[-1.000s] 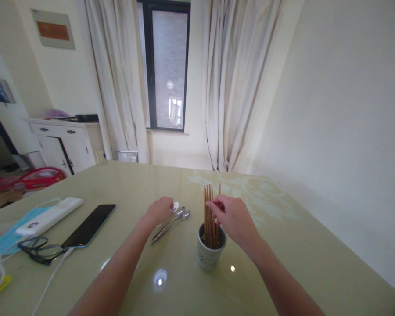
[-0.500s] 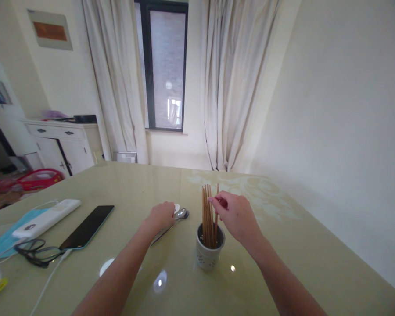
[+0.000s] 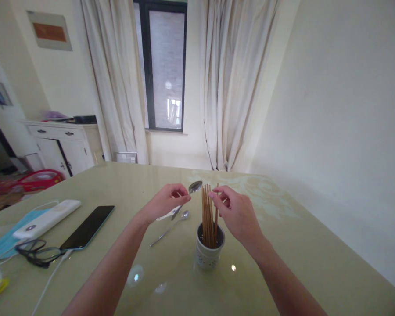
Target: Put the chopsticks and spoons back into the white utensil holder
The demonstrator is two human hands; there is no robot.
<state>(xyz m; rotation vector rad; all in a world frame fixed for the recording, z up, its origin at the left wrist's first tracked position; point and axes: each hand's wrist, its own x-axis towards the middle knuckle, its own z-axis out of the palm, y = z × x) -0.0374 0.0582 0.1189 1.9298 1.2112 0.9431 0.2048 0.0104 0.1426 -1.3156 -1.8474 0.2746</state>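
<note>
My left hand [image 3: 169,201] pinches a metal spoon [image 3: 195,187] by its handle and holds it raised over the table, its bowl pointing away to the right. Below it a long thin metal spoon [image 3: 171,228] lies on the table. A white utensil [image 3: 166,215] lies partly hidden behind my left hand. To the right stands a grey cup [image 3: 209,256] with several wooden chopsticks [image 3: 207,215] upright in it. My right hand [image 3: 232,206] is closed at the upper part of the rightmost chopstick [image 3: 216,224], whose lower end is still in the cup.
On the left of the glossy table [image 3: 266,263] lie a black phone [image 3: 88,228] with a cable, eyeglasses [image 3: 39,253], a white power bank [image 3: 48,218] and a blue mask [image 3: 3,241]. Beyond are a wall, curtains [image 3: 230,87] and a white cabinet [image 3: 61,145].
My left hand has lifted the metal spoon off the table and moved up and right toward the cup. The thin spoon stays lying there. My right hand has barely moved.
</note>
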